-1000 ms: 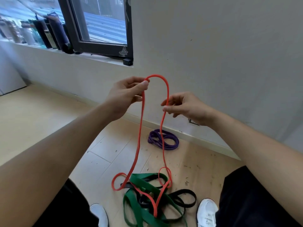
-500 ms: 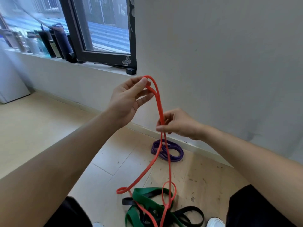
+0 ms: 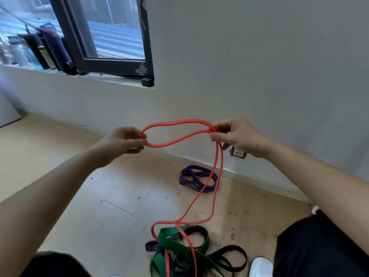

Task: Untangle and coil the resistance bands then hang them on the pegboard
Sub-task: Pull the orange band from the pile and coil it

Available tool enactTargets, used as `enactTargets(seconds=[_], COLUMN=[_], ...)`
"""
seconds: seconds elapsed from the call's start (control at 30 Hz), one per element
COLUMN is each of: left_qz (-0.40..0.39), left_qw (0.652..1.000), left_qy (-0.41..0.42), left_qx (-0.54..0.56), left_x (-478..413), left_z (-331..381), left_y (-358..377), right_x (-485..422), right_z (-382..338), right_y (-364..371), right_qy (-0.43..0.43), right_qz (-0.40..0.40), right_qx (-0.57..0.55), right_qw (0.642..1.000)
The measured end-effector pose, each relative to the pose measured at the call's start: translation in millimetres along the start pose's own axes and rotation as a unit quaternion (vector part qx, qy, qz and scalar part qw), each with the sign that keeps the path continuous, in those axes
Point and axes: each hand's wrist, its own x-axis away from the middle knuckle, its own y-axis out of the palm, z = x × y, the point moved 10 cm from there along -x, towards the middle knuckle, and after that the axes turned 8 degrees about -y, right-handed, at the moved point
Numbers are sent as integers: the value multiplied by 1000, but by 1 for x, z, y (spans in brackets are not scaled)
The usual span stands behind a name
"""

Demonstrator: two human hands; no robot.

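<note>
A thin red resistance band is stretched into a sideways loop between my hands. My left hand pinches the loop's left end and my right hand pinches the crossing at its right end. Two red strands drop from my right hand to the floor, where they run into a tangle of a wide green band and a black band. A purple band lies coiled on the floor by the skirting board. No pegboard is in view.
A grey wall stands close ahead with a socket low on it. A black-framed window and a sill with bottles are at upper left. My white shoe and dark trouser legs flank the tangle on the wooden floor.
My hands have dropped and spread apart, turning the upright red loop into a wide sideways loop. My right hand moved right, and the view tilted up along the wall.
</note>
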Motion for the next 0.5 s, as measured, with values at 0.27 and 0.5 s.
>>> enactTargets(seconds=[0.27,0.5], left_qz=[-91,-79], left_qw=[959,947], left_qy=[83,186], left_qx=[-256,-249], left_x=[16,34], left_z=[25,57], left_y=[72,124], right_x=[4,7], right_z=[-9,-31], right_y=[17,30], right_qy=[-19,-73], right_qz=[-67,-87], right_qx=[62,96], right_qw=[996,989])
